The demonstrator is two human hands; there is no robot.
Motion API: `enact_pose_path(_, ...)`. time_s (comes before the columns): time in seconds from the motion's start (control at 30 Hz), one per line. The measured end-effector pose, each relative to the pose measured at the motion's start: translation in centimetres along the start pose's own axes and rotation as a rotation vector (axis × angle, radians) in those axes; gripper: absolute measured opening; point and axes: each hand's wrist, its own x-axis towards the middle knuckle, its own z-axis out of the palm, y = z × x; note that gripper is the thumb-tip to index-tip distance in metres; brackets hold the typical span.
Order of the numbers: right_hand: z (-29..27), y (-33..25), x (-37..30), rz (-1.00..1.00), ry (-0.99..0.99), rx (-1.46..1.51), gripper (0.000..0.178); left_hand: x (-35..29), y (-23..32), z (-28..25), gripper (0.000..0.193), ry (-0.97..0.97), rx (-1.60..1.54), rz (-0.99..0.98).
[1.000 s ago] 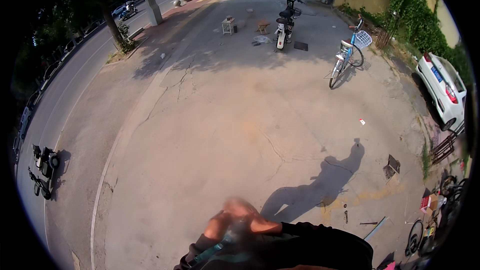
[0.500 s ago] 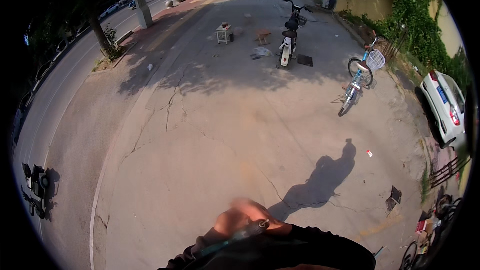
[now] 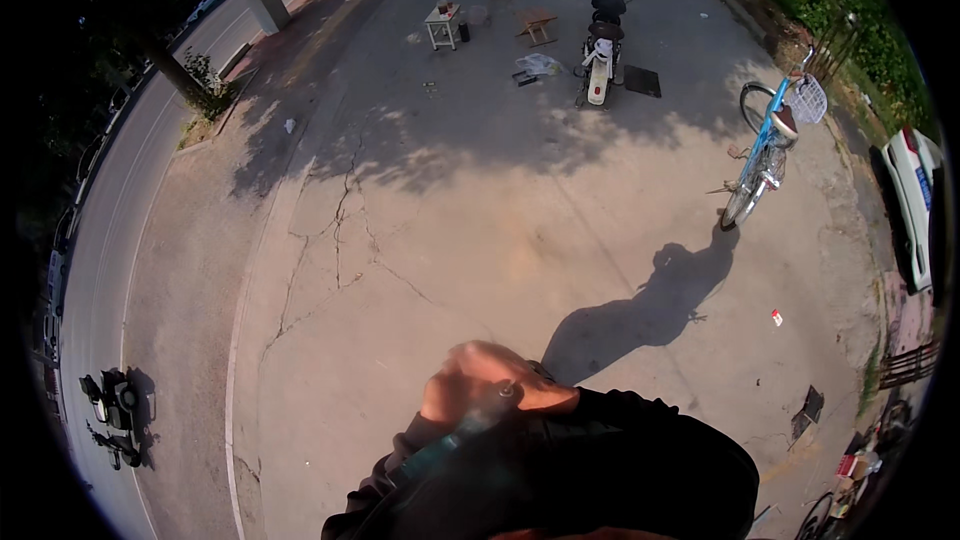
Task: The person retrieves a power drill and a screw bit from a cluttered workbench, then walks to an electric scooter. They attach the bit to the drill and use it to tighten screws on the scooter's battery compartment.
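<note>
While one hand closes round a slim dark handle at the chest, apparently steadying it, which hand cannot be told; blue bicycle stands well apart on pavement.

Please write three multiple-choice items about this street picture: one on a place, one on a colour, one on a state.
1. Where does the pale blue bicycle with a white front basket stand?
A. At the right, near the white car
B. On the road at the left
C. Against the tree trunk

2. What colour is the sleeve behind the hand?
A. Red
B. Black
C. White

3. In what state is the grey concrete pavement?
A. Wet
B. Covered with snow
C. Dry and cracked

Answers:
1 A: the bicycle stands on the right side, with the car just beyond it.
2 B: the cloth at the lower edge is black.
3 C: thin cracks run across the sunlit surface.
</note>
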Motion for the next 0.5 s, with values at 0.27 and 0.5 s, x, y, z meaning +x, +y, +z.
enact_pose_path(0.27, -10.0, -15.8, 16.8, 0.064, 0.374, 0.166, 0.033, 25.1, 3.2, -11.9, 0.028, 0.095, -0.119, -0.308)
enact_pose_path(0.5, -20.7, -28.8, 28.4, -0.257, 0.217, -0.660, 0.032, 45.5, 14.0, -12.2, 0.040, 0.078, 0.125, -0.238)
